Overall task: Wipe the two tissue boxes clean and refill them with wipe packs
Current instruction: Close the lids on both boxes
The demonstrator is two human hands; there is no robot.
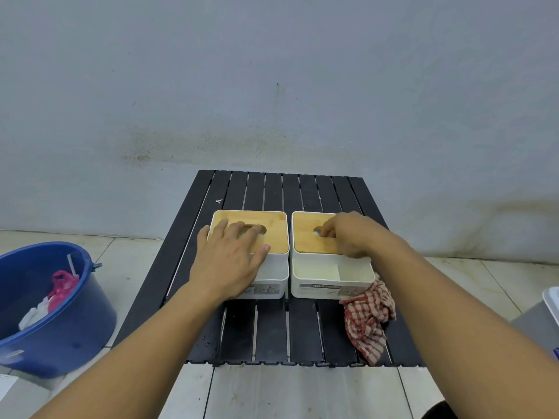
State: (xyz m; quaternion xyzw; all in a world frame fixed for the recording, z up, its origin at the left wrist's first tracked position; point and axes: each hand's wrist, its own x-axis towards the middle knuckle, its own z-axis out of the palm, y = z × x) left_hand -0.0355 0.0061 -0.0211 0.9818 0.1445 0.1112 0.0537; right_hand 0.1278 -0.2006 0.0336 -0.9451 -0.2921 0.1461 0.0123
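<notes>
Table: black slatted table standing on pale floor tiles.
Cloth: red-and-white checked cloth, crumpled at the table's near right, touching the right box's near corner.
Bucket: blue round plastic bucket on the floor left of the table, with pink and white bags inside.
Right box: white rectangular plastic tissue box, right of the table's centre; its near part is uncovered and shows a divider.
Left box: matching white tissue box, just beside the first, a narrow gap between them.
Left hand: left hand released, fingers straight and spread, flat on the left bamboo lid.
Right hand: right hand grasping the right bamboo lid, fingers curled into its slot.
Wall: stained grey wall behind the table.
</notes>
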